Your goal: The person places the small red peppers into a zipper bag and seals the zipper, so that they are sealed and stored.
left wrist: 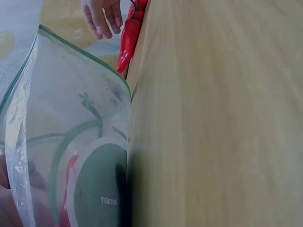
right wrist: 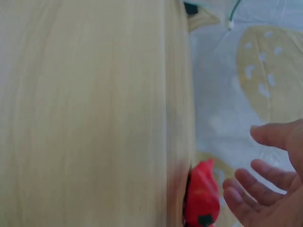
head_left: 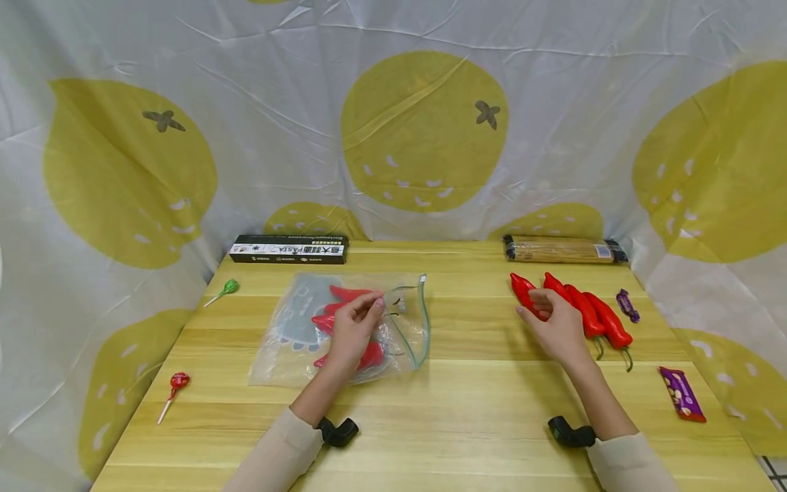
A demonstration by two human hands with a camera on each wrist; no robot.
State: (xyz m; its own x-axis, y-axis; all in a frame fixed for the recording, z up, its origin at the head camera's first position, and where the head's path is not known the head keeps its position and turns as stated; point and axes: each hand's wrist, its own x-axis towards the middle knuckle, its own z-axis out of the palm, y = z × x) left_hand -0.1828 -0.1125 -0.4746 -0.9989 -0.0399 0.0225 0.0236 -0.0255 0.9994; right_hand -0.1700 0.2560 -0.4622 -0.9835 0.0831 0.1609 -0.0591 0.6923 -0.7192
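Note:
A clear zip bag [head_left: 270, 369] lies on the table left of centre, its green-edged mouth facing right. Several red chili peppers [head_left: 371, 355] show through its film. My left hand [head_left: 352, 335] pinches the bag's upper film near the mouth, and the left wrist view has the bag's mouth [left wrist: 85, 54] parted. Over on the right, my right hand [head_left: 561, 331] hovers with fingers spread and relaxed, holding nothing. Beneath and beside it lie several more red chili peppers [head_left: 609, 320] with green stems. In the right wrist view, one pepper [right wrist: 202, 196] sits just beside the fingers.
A black pasta box [head_left: 289, 249] stands at the back left, and a pack of dry noodles [head_left: 556, 249] at the back right. Green [head_left: 230, 286] and red [head_left: 180, 380] lollipops lie left. A purple wrapped candy [head_left: 628, 305] and a purple snack bar [head_left: 682, 394] lie right.

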